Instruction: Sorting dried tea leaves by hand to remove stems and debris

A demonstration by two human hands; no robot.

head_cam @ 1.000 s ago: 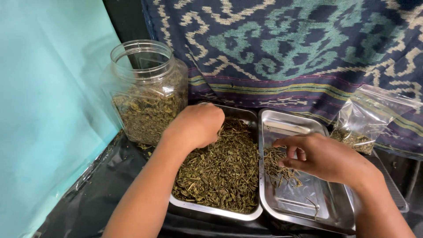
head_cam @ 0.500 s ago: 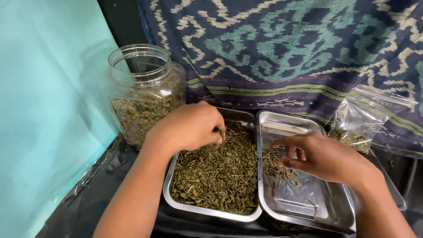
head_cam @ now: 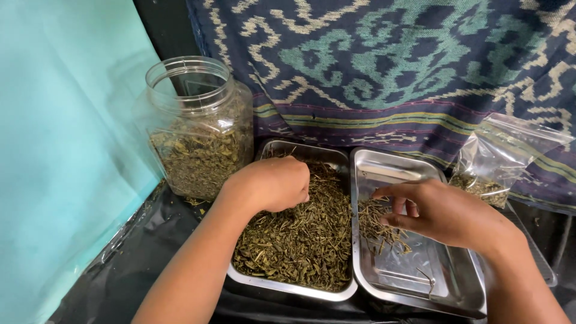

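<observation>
Left hand: the left hand (head_cam: 270, 183) rested knuckles-up on the heap in the left tray, its fingers curled down into the dried leaves; whether they gripped any could not be told.
Right hand: the right hand (head_cam: 447, 213) hovered over the right tray, thumb and forefinger drawn close together at the small pile of stems (head_cam: 378, 225), the other fingers loosely bent; what, if anything, lay between the fingertips could not be seen.
Left tray: a steel tray (head_cam: 288, 289) at the front middle of the table, filled nearly to its rim with dried green leaves (head_cam: 300, 240) mixed with thin twigs.
Right tray: a second steel tray (head_cam: 456, 288), touching the first along its right side, mostly bare metal, with the stems gathered near its left wall.
Jar: a clear plastic jar (head_cam: 201, 129), lidless, about half full of the same leaves, stood at the back left corner, just beside the left tray.
Bag: a clear plastic bag (head_cam: 504, 159) holding a little leaf matter leaned at the back right edge.
Backdrop: a patterned woven cloth (head_cam: 390, 60) hung behind; a turquoise sheet (head_cam: 60, 150) lay to the left.
</observation>
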